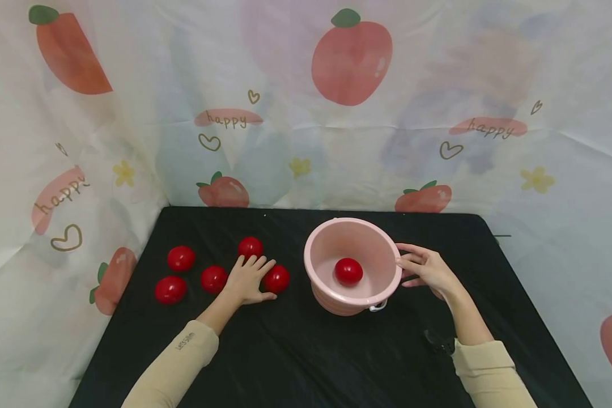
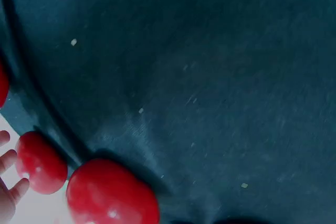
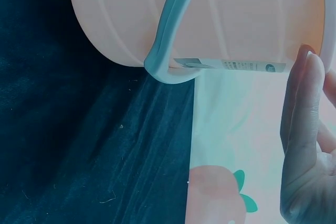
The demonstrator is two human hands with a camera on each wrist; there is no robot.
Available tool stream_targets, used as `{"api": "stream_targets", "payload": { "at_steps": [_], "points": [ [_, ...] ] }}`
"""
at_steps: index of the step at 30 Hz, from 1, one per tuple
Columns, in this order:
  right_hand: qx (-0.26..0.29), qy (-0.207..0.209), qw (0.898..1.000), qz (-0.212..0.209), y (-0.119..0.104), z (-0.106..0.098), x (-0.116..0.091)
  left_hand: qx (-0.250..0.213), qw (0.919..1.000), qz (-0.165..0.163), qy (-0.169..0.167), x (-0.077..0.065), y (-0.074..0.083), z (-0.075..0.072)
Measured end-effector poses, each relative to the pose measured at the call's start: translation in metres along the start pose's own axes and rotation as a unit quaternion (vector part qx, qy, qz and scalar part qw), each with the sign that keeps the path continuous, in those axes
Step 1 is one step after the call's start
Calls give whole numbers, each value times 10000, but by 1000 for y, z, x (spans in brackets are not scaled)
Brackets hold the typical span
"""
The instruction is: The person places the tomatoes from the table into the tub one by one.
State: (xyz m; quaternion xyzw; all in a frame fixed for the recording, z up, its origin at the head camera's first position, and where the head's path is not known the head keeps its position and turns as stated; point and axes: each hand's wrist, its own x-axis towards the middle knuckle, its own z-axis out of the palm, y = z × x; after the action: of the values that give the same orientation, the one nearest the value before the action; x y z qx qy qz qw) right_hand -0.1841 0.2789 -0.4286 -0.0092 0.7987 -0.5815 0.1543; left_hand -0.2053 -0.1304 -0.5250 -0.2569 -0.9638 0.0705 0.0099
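My left hand [image 1: 247, 283] reaches among several shiny red balls, fingers spread and nothing gripped. Its fingertips overlap the lower edge of the far red ball [image 1: 250, 246], and the right-hand ball [image 1: 277, 279] sits between thumb and fingers. Another ball [image 1: 213, 280] lies just left of the hand. In the left wrist view, fingertips [image 2: 8, 161] show beside a red ball [image 2: 41, 163]. A pink bucket [image 1: 331, 303] stands upright at centre right, one red ball [image 1: 348, 272] inside. My right hand [image 1: 430, 272] touches the bucket's right side near the rim with fairly straight fingers.
Two more red balls, one farther back [image 1: 181, 258] and one nearer [image 1: 170, 290], lie at the left of the black-covered table [image 1: 306, 362]. The bucket's white handle [image 3: 170, 30] hangs down its side. A patterned cloth [image 1: 285, 68] encloses the back and sides.
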Motion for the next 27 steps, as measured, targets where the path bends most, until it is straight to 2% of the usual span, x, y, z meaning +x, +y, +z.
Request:
{"api": "stream_targets", "payload": {
  "at_steps": [10, 19, 23, 27],
  "points": [
    [19, 7, 10000, -14, 0, 1, -1, -69, 9998, -158, 35, 3, 4, 16],
    [-17, 51, 10000, -30, 2, 3, 0, 61, 9991, -42, 420, 4, 6, 22],
    [-33, 58, 10000, -25, 2, 3, -1, 35, 9982, 32, 593, 7, 5, 17],
    [-8, 40, 10000, -31, 1, 3, -2, -16, 9963, 81, 853, 14, 3, 2]
  ]
}}
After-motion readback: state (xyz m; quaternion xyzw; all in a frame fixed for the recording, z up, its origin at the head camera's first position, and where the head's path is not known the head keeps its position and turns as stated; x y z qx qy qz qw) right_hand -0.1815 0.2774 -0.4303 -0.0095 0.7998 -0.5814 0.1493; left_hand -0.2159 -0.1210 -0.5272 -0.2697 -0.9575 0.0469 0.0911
